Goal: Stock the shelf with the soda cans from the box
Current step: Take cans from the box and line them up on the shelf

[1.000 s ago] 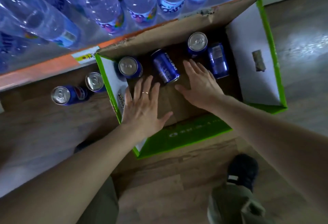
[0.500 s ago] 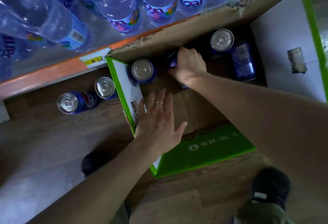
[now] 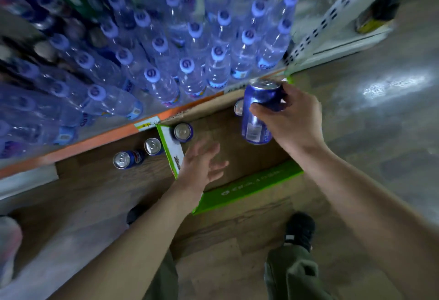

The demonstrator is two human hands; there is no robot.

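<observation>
While the right hand (image 3: pixel 293 119) gripped a blue soda can (image 3: pixel 257 112) above the cardboard box (image 3: pixel 249 187), fingers curled round its upper half, the left hand (image 3: pixel 202 164) hovered over the box's left edge, fingers spread and holding nothing. One can (image 3: pixel 183 132) stood upright inside; two cans (image 3: pixel 128 158) sat on the floor below the water-bottle shelf (image 3: pixel 107 133).
</observation>
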